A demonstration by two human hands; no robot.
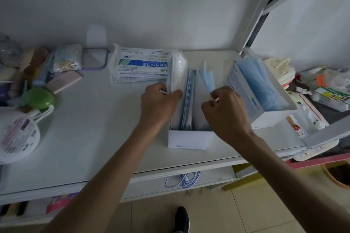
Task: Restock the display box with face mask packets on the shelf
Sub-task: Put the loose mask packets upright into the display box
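2 boxes point(189, 139) on 1 shelf point(91, 138); left hand point(161, 104) and right hand point(223, 111) each pinch packets point(186, 96).

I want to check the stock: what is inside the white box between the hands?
The display box holds upright mask packets. The hands and front wall hide its bottom and right part.

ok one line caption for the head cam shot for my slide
Both hands slot mask packets into the white display box on the shelf.

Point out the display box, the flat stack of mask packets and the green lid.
display box point(189, 141): head view, white front wall.
stack of mask packets point(140, 64): head view, top packet's label.
green lid point(38, 98): head view, domed top.
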